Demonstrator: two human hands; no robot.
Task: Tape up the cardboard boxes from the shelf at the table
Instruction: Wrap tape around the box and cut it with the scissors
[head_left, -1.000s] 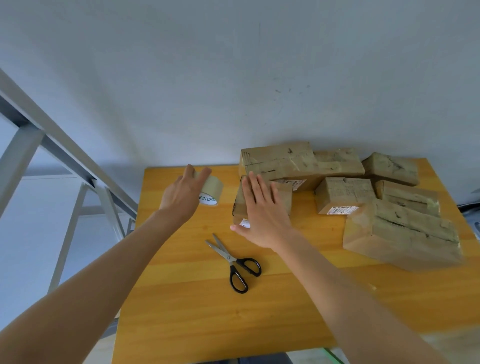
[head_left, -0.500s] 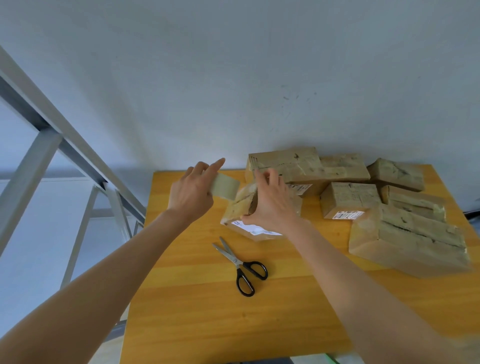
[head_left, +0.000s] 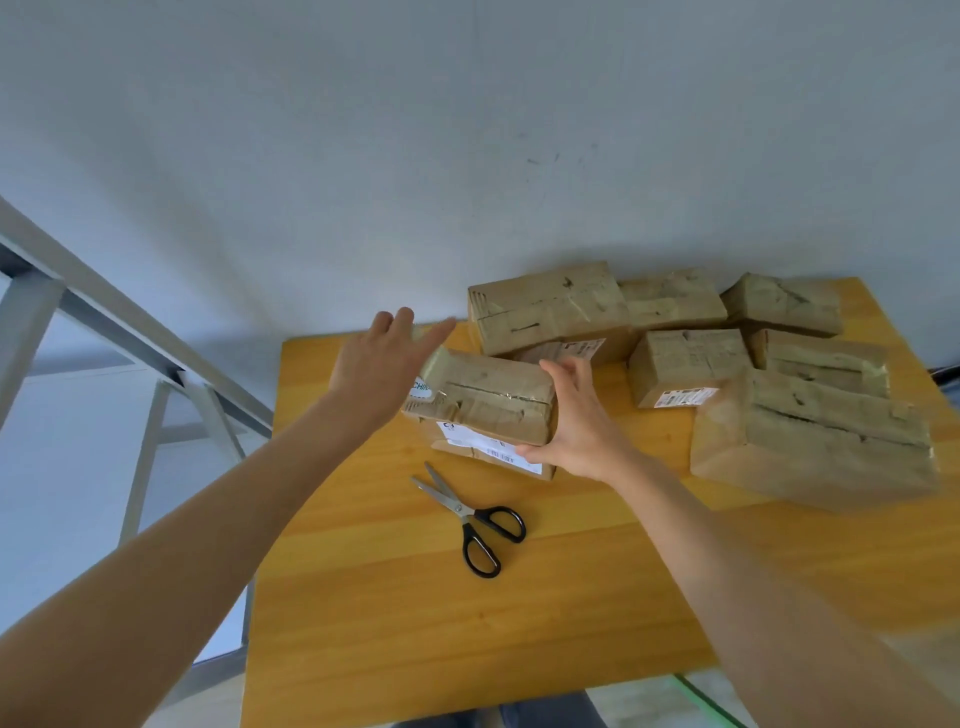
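1. The table (head_left: 363, 623) is yellow wood and stands against a pale wall.
2. The other boxes (head_left: 831, 441) crowd its far right corner.
3. One box (head_left: 493, 400) sits tilted near the far edge, left of that pile.
4. The right hand (head_left: 582, 436) grips the box's right end, with the fingers curled over the top and the thumb at the lower edge.
5. The left hand (head_left: 374, 364) is at the box's left end with its fingers stretched out. Its hold cannot be told.
6. The scissors (head_left: 467, 514) lie half open, just nearer than the box.
7. The tape roll (head_left: 425, 382) sits between the left palm and the box.
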